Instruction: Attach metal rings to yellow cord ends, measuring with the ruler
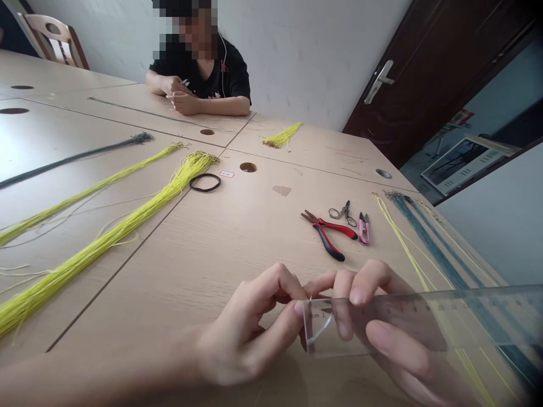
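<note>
My right hand (392,333) is clamped on a clear plastic ruler (475,311), fingers over and thumb under, while my left hand (244,330) pinches what looks like a thin yellow cord (310,298) right at the ruler's end, keeping it up against the scale. Red-and-black pliers (328,234) and pink thread snips (363,229) lie handy just past my hands.

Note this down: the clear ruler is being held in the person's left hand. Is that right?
Not quite: the clear ruler is held in the right hand, not the left, as the head view shows. The left hand is at the ruler's end, its fingertips pinched together.
</note>
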Motion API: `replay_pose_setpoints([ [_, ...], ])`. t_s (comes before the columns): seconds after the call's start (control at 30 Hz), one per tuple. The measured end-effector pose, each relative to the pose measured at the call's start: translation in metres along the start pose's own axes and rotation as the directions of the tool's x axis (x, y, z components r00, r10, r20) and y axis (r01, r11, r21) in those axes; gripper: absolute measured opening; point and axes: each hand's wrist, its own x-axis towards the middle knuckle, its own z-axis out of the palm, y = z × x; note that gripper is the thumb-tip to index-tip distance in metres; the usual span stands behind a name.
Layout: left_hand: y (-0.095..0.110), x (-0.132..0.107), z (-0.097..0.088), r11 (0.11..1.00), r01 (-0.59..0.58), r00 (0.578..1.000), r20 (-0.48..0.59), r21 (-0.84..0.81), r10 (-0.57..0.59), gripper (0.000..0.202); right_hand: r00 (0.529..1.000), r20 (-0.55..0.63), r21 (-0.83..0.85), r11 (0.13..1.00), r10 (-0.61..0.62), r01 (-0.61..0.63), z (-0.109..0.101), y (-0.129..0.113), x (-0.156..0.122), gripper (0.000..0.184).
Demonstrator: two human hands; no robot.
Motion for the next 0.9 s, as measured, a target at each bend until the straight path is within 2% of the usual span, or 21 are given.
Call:
replay_pose_setpoints([
  [0.2, 0.0005, -0.0017, 0.0012, 0.999, 0.028, 1.0, -0.005, 0.017, -0.028, 0.01, 0.999, 0.022, -0.039, 0.999, 0.036, -0.035, -0.0073, -0.0033, 0.0001, 0.007],
  [0.73, 0.0016, 0.0001, 0.0, 1.0, -0.004, 1.0, 0.013, 0.023, 0.004, 0.009, 0.999, -0.004, -0.034, 0.999, 0.036, -0.036, -0.0053, -0.0017, 0.0014, 0.006],
  [0.83, 0.0014, -0.0012, 0.0003, 1.0, 0.016, 1.0, 0.021, 0.017, -0.016, 0.01, 0.999, 0.001, -0.022, 0.999, 0.046, -0.046, -0.006, -0.0009, 0.0011, 0.008],
  [0.9, 0.0011, 0.0001, -0.0005, 0.997, 0.07, 0.998, 0.004, -0.011, -0.07, 0.012, 1.0, -0.009, -0.01, 1.0, 0.027, -0.027, -0.0079, -0.0012, 0.0, 0.009],
])
